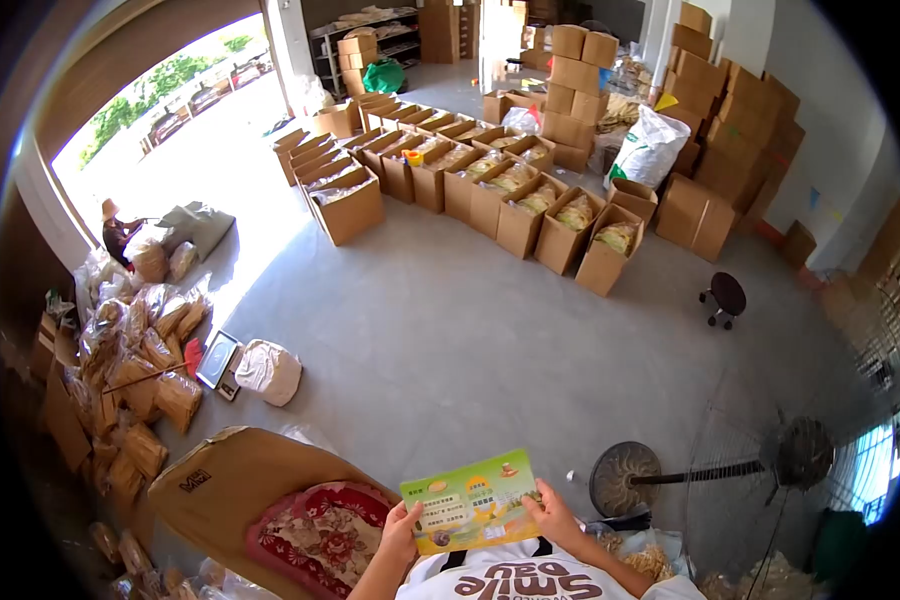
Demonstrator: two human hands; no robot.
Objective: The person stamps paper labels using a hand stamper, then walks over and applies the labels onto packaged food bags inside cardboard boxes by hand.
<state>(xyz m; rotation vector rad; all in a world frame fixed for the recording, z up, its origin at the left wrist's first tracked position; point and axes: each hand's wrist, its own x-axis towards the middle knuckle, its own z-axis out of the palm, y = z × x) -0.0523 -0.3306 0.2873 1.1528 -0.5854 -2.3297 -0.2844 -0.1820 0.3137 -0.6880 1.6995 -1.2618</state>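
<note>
A green and yellow printed sheet (470, 503) with pictures and lettering is held flat in front of my body. My left hand (400, 530) grips its left edge, thumb on top. My right hand (554, 516) is closed on the right edge, with the fingers partly hidden under the sheet. Below it shows my white shirt (520, 585) with brown lettering. A red floral cushion (320, 530) lies close to my left forearm, beside a large brown cardboard piece (260, 465).
Rows of open cartons (450, 180) with bagged contents stand ahead. Filled plastic bags (145, 350) pile up at left, near a scale (218, 360) and a white-covered stool (268, 372). A standing fan (710, 475) is at right, a wheeled stool (725, 298) beyond it.
</note>
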